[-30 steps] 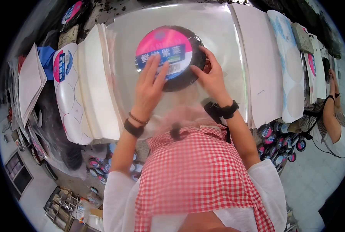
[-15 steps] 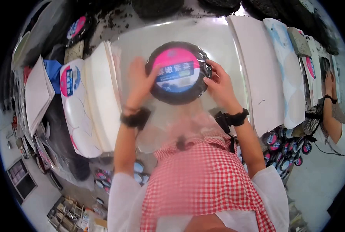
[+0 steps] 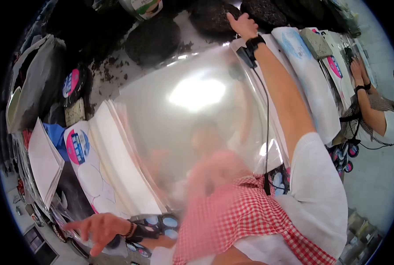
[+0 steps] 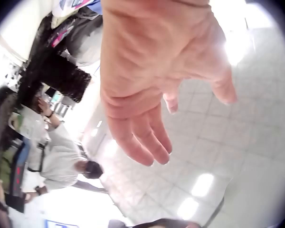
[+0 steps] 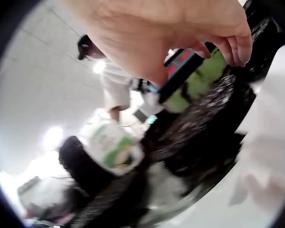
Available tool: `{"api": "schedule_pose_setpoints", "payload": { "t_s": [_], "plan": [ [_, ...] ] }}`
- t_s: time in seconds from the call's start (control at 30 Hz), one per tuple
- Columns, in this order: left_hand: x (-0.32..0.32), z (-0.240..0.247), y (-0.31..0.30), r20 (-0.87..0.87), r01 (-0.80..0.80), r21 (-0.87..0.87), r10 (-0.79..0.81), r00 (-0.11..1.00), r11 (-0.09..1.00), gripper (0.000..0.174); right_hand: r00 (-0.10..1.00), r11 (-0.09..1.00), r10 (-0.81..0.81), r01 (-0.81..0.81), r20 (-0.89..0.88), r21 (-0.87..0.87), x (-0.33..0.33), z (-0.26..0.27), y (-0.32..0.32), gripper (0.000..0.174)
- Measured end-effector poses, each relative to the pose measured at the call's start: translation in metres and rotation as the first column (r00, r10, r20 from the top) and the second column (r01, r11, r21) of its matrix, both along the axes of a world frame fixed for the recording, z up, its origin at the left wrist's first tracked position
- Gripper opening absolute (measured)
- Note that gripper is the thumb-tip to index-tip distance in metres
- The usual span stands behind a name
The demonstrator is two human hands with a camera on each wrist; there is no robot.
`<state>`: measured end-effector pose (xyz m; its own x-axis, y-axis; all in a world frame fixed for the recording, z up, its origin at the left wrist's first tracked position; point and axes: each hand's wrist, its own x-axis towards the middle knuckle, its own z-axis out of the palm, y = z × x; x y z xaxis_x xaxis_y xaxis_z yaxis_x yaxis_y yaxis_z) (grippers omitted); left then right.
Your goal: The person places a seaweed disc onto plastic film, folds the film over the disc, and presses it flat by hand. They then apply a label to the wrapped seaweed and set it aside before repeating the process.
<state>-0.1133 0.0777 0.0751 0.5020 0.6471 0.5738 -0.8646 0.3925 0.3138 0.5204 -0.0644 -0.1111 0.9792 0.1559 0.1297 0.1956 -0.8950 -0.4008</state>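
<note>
My right hand (image 3: 245, 26) reaches to the back of the work surface, its thumb and fingers spread at the edge of a dark round seaweed cake (image 3: 210, 18); whether they touch it, I cannot tell. In the right wrist view the hand (image 5: 166, 35) hangs over black seaweed (image 5: 199, 114), fingers bent loosely. Out past the near left edge is my left hand (image 3: 102, 229), holding nothing. Its fingers hang loose over the tiled floor in the left wrist view (image 4: 156, 61). A clear sheet (image 3: 170, 123) lies between the arms, reflecting the light.
Paper stacks (image 3: 117, 163) stand left of the sheet, a printed film roll (image 3: 294, 53) right. A labelled round pack (image 3: 72, 83) sits by a stone block (image 3: 74, 112). Another dark cake (image 3: 153, 39) lies behind. Several packs (image 3: 161, 223) lie below the near edge. Another person (image 3: 371, 110) works at right.
The labelled round pack both hands held is gone from the sheet. My right hand has moved far back to the dark cakes; my left hand has swung down and left, off the sheet.
</note>
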Motion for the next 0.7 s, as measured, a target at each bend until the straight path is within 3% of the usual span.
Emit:
{"api": "schedule_pose_setpoints", "payload": {
  "t_s": [0.03,0.07,0.17,0.2,0.3,0.33,0.37,0.43,0.5,0.57,0.63,0.7],
  "plan": [
    [0.008,-0.007,-0.002,-0.084,0.056,-0.030,-0.059,0.995,0.998,0.090,0.991,0.994,-0.104,0.102,-0.082,-0.027,0.025,-0.013,0.001,0.101],
    [0.016,-0.017,-0.002,-0.166,0.109,-0.063,-0.118,0.979,0.992,0.091,0.986,0.988,-0.154,0.154,-0.067,-0.015,0.057,-0.042,0.004,0.098],
    [0.049,-0.035,-0.013,-0.270,0.197,-0.164,-0.237,0.933,0.966,0.089,0.928,0.960,0.140,-0.042,-0.345,0.278,0.058,-0.030,-0.008,0.083],
    [0.060,-0.040,-0.015,-0.279,0.216,-0.198,-0.266,0.923,0.956,0.087,0.896,0.800,0.213,0.069,-0.389,0.596,0.074,-0.055,-0.007,0.065],
    [0.083,-0.059,-0.016,-0.323,0.272,-0.258,-0.348,0.880,0.927,0.081,0.829,0.650,0.278,0.209,-0.485,0.731,0.060,-0.030,-0.008,0.050],
    [0.093,-0.064,-0.020,-0.330,0.302,-0.316,-0.402,0.854,0.900,0.076,0.753,0.480,0.360,0.358,-0.552,0.801,0.041,-0.006,-0.011,0.040],
    [0.104,-0.069,-0.026,-0.332,0.327,-0.370,-0.453,0.828,0.869,0.072,0.751,0.412,0.380,0.385,-0.540,0.826,0.027,0.005,-0.016,0.039],
    [0.123,-0.090,-0.036,-0.595,0.284,-0.332,-0.433,0.677,0.900,0.068,0.747,0.276,0.425,0.431,-0.512,0.859,0.004,0.022,-0.024,0.037],
    [0.157,-0.088,-0.059,-0.840,0.319,-0.240,-0.361,0.406,0.917,0.067,0.736,0.183,0.477,0.452,-0.481,0.873,-0.033,0.038,-0.037,0.036],
    [0.181,-0.105,-0.082,-0.913,0.364,-0.126,-0.251,0.322,0.923,0.068,0.713,0.124,0.571,0.414,-0.406,0.902,-0.095,0.065,-0.056,0.037],
    [0.206,-0.122,-0.110,-0.877,0.216,-0.158,-0.238,0.417,0.964,0.070,0.662,0.082,0.648,0.432,-0.378,0.898,-0.172,0.083,-0.077,0.038],
    [0.217,-0.112,-0.137,-0.852,-0.024,-0.230,-0.189,0.488,0.973,0.069,0.677,0.203,0.580,0.419,-0.454,0.885,-0.253,0.089,-0.100,0.039]
  ]
}}
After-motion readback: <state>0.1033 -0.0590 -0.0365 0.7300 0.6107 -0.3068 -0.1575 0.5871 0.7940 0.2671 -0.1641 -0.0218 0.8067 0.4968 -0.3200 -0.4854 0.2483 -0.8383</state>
